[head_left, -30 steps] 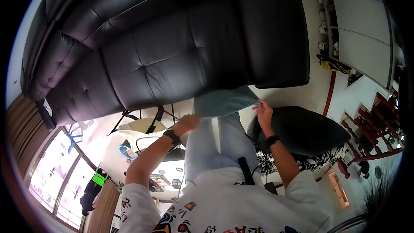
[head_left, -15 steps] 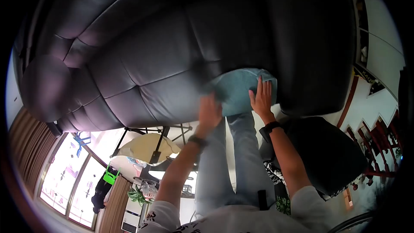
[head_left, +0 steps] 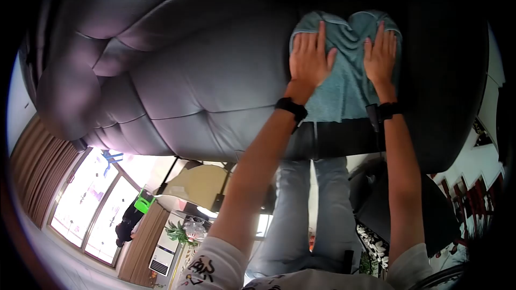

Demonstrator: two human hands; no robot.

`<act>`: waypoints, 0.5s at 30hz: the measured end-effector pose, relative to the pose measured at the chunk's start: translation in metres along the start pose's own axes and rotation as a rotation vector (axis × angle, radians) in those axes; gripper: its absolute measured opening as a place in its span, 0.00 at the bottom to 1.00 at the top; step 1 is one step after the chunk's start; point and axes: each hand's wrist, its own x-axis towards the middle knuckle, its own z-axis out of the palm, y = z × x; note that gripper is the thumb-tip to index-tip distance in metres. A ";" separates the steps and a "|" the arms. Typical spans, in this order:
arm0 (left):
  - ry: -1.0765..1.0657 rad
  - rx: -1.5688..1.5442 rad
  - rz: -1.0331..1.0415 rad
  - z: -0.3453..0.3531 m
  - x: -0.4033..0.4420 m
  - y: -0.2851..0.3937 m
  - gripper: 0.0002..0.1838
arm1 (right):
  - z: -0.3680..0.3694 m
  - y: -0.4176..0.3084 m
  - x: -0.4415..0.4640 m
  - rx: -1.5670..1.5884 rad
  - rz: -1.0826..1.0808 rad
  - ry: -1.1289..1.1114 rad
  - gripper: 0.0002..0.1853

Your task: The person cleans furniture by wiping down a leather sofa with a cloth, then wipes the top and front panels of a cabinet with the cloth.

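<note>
A teal cloth (head_left: 344,94) lies over the black leather sofa seat (head_left: 226,80), near the armrest end, with wrinkles between my hands. My left hand (head_left: 310,62) presses on its left part, palm down, thumb apart from the fingers. On the right part my right hand (head_left: 381,60) lies flat, fingers stretched toward the far edge. That far edge bulges into two rounded lobes with a dip between them. Both wrists wear black bands.
The sofa's right armrest (head_left: 441,91) rises beside the cloth. Behind me stand a cream-coloured seat (head_left: 196,185) and a dark stool-like piece (head_left: 424,209). A person in dark clothes (head_left: 128,223) is by the glass doors, close to a green chair (head_left: 144,203).
Both hands have moved forward across the seat, toward the sofa's back. The cloth has gone from the front edge to farther in and now shows folds.
</note>
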 end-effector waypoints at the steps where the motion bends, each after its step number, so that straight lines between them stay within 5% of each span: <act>1: -0.014 -0.001 -0.022 -0.007 0.001 -0.011 0.38 | 0.004 -0.007 0.007 -0.019 0.006 0.023 0.35; 8: 0.044 0.081 -0.127 -0.062 -0.012 -0.110 0.38 | 0.008 -0.109 0.030 -0.020 -0.130 0.007 0.34; 15: -0.212 0.139 -0.301 -0.149 -0.061 -0.229 0.38 | 0.020 -0.245 0.031 -0.018 -0.235 -0.005 0.34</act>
